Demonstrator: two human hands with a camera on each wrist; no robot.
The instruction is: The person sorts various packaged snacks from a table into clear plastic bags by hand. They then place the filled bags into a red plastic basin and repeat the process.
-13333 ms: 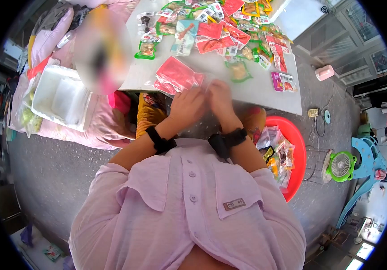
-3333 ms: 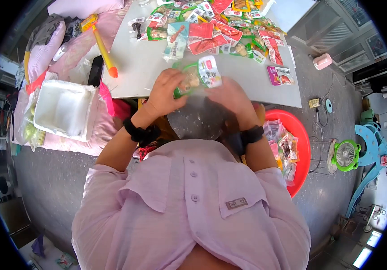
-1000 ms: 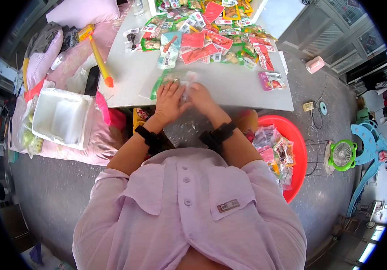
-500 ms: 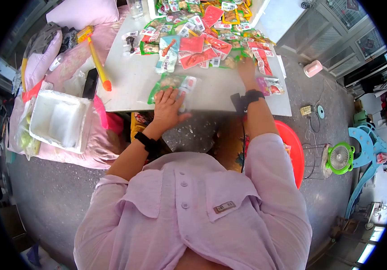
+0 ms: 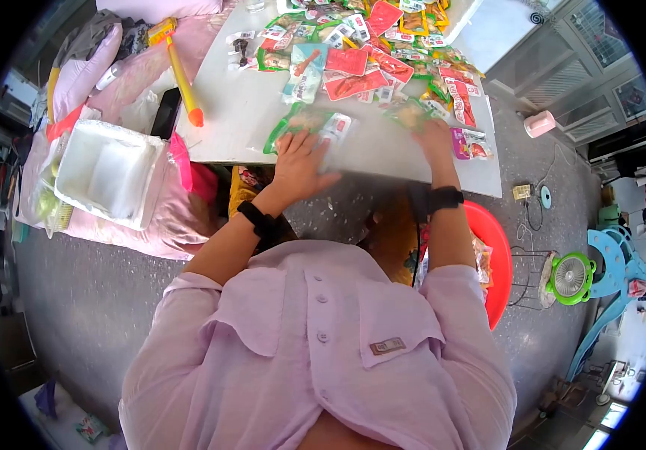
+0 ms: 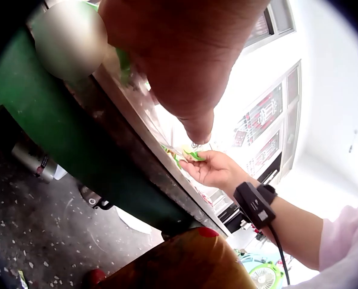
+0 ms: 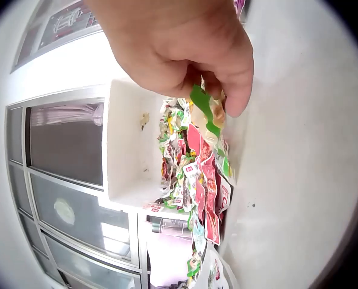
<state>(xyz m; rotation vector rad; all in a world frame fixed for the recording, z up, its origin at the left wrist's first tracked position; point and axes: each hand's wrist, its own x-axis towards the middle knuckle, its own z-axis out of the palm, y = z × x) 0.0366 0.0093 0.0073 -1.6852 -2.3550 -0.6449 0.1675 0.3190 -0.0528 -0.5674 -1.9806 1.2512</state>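
Note:
Fingers spread, my left hand (image 5: 298,165) rests on a clear snack packet (image 5: 334,126) with a green edge and a white label, close to the table's near edge. To the right, the fingers and thumb of my right hand (image 5: 435,142) pinch another green-edged snack packet (image 5: 407,115). In the right wrist view, that packet (image 7: 206,114) hangs from the fingertips, its contents pale yellowish. It overlaps the front of the snack packet pile (image 5: 364,71) there. The left wrist view shows my right hand (image 6: 208,170) holding it from the far side, with my left hand (image 6: 185,66) large in front.
The pile lies at the back of the grey table (image 5: 225,135). A purple packet (image 5: 473,144) sits near the right edge. Below stands a red basin (image 5: 497,262) of packets. At left are a white foam box (image 5: 109,172), a yellow-handled tool (image 5: 180,82) and a phone (image 5: 165,112).
My right hand left the packet beside my left hand, reached to the pile's right front, and has come back nearer with another packet. My left hand stays on its packet.

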